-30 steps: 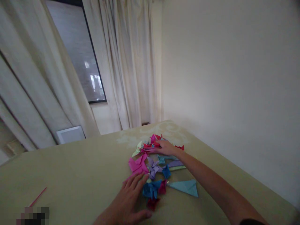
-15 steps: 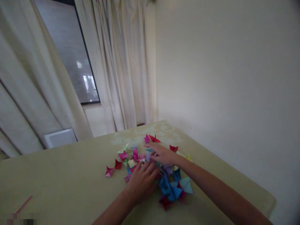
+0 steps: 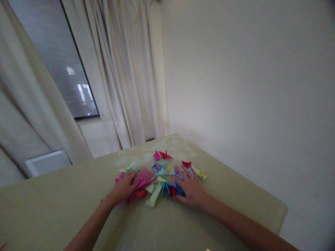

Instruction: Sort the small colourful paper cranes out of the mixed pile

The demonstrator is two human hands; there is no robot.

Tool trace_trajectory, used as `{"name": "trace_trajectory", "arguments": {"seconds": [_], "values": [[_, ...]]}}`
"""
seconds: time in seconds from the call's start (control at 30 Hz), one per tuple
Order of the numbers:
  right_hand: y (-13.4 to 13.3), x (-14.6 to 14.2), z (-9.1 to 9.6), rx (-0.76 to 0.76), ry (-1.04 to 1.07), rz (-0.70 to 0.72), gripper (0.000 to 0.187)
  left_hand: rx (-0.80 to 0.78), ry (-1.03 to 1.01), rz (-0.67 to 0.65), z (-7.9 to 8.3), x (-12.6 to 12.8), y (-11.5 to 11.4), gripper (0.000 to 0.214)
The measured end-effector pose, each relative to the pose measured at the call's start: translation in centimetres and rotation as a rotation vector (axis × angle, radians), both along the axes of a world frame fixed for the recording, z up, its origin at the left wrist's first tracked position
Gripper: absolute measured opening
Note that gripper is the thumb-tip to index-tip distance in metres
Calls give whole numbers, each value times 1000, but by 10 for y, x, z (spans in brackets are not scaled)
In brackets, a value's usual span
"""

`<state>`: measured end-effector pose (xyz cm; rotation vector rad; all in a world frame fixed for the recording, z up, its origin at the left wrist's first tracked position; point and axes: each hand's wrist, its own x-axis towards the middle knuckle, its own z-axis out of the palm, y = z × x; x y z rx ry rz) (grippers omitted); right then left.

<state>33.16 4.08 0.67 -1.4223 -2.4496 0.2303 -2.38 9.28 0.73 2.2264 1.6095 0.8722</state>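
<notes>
A heap of folded paper cranes in many colours lies on the cloth-covered table. My left hand rests on the left side of the heap, fingers stretched out against pink folded paper. At the heap's right side, my right hand is spread over purple and dark blue pieces, partly hiding them. Between the hands are a pale green piece, a light blue crane and a bright blue piece. A red crane and a magenta piece lie beyond the heap.
The pale yellow-green tablecloth covers the table, with its right edge near the plain wall. Cream curtains hang beside a dark window. A white-framed panel stands behind the table's far left edge.
My hands have moved apart, the left one leftward and the right one nearer me. The blue pieces at the near right are pushed into the heap. The view has turned slightly right.
</notes>
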Motion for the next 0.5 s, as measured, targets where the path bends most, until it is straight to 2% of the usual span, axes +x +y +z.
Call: {"name": "trace_trajectory", "arguments": {"seconds": [0.13,0.27,0.4,0.5], "values": [[69,4,-4,-15,69,-159,90,-89,24,-33,-1,-12,-40,38],[123,-14,-3,-21,101,-197,95,-98,1,-14,-4,-5,-84,36],[158,-52,6,-89,152,-58,84,-18,140,-2,-8,11,-124,28],[163,-90,9,-163,151,134,77,81,346,-26,-11,26,-142,57]]}}
